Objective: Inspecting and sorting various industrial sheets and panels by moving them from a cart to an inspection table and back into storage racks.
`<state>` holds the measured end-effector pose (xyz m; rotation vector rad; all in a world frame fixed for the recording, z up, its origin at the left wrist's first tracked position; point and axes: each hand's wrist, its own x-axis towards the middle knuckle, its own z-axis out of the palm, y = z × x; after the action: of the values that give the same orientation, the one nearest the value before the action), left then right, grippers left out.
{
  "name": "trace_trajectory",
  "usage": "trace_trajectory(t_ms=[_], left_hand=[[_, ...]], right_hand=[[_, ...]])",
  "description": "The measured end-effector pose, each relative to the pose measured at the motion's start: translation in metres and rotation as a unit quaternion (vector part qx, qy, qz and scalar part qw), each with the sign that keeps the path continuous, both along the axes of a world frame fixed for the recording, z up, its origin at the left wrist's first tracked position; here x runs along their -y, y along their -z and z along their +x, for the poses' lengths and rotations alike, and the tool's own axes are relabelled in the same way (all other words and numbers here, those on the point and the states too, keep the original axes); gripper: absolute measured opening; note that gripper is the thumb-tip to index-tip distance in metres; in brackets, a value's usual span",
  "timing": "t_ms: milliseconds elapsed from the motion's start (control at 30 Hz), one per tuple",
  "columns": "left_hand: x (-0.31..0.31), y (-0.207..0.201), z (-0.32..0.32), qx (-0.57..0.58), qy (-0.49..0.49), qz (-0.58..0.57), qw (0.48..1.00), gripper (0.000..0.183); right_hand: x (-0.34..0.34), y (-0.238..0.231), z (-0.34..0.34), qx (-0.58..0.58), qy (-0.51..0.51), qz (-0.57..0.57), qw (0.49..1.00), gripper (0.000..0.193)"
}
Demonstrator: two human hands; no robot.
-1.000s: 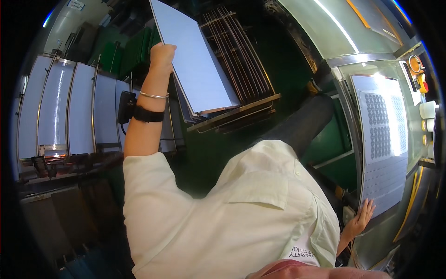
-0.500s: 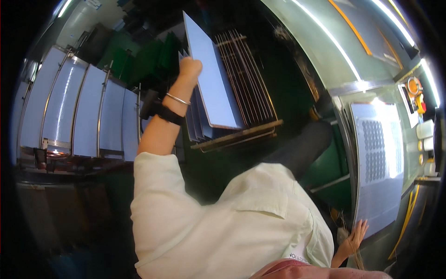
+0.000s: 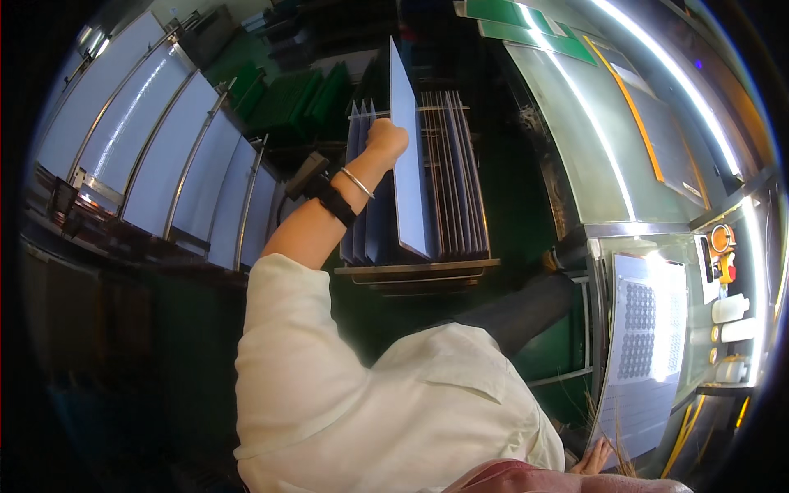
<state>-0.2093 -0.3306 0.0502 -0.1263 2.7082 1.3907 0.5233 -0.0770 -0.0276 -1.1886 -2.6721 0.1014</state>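
My left hand (image 3: 388, 141) is closed on the edge of a large, thin white-blue panel (image 3: 411, 181), which stands on edge in a slotted rack (image 3: 417, 269). More thin panels (image 3: 359, 181) stand on the panel's left side in the same rack. At the lower right, my right hand (image 3: 593, 456) rests at the near edge of a flat sheet (image 3: 645, 403) with a block of dark round marks. Its fingers look stretched out on the sheet, and the thumb is hidden.
Tall pale panels between metal bars (image 3: 168, 144) stand at the left. Green racks (image 3: 308, 99) sit behind. A lit glass-topped table (image 3: 567, 123) runs along the right, with white containers (image 3: 730, 309) and an orange tape roll (image 3: 722, 238) beside the sheet.
The view has shifted. The panel in my left hand has turned from a slant to nearly upright and edge-on in the rack. My right hand stays at the sheet, now lower in view.
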Motion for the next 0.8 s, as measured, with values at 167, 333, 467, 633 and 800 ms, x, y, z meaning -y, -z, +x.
trace_trajectory(t_ms=[167, 333, 467, 633, 800], left_hand=[[-0.005, 0.006, -0.015, -0.006, 0.02, 0.002, 1.0, 0.032], [-0.021, -0.019, 0.009, -0.069, 0.034, -0.077, 0.994, 0.031], [-0.035, -0.027, 0.017, -0.028, 0.039, -0.096, 0.994, 0.029], [-0.032, -0.023, -0.001, -0.022, 0.065, -0.057, 0.996, 0.023], [-0.031, 0.002, -0.021, 0.03, 0.067, -0.034, 0.997, 0.034]], right_hand=[[0.003, -0.002, 0.0, -0.003, 0.016, -0.002, 1.0, 0.034], [0.017, -0.022, -0.022, -0.063, 0.046, -0.03, 0.996, 0.034], [0.018, -0.035, -0.024, -0.095, 0.079, -0.022, 0.992, 0.034], [0.015, -0.056, -0.033, -0.109, 0.1, 0.0, 0.989, 0.033], [0.013, -0.062, -0.035, -0.109, 0.109, 0.011, 0.988, 0.032]])
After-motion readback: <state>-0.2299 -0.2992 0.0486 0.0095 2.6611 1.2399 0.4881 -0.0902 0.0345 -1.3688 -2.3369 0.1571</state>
